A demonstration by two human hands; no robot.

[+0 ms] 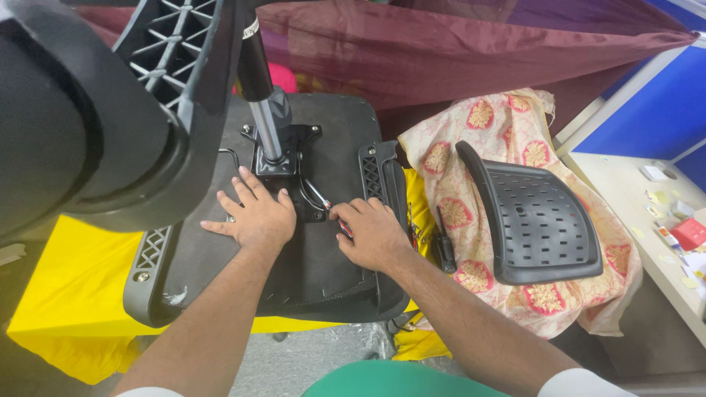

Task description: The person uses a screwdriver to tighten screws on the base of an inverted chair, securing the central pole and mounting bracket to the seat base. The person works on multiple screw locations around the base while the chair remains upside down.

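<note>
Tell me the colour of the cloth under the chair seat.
Yellow cloth, seen in the head view.

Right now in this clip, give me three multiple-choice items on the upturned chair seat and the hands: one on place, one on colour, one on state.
1. Where does the loose black chair backrest lie?
A. On the patterned cloth to the right of the seat
B. On top of the seat
C. On the floor under the yellow sheet

2. What colour is the sheet under the upturned seat?
A. Blue
B. Yellow
C. White

3. How is the left hand placed?
A. Closed around the gas cylinder
B. Lifted off the seat
C. Flat, fingers spread, on the seat's underside

Answers: 1 A, the backrest rests on the cream and red patterned cloth. 2 B, yellow shows at the seat's left and lower edges. 3 C, the palm presses the seat beside the mounting plate, while the right hand grips a red-handled tool.
</note>
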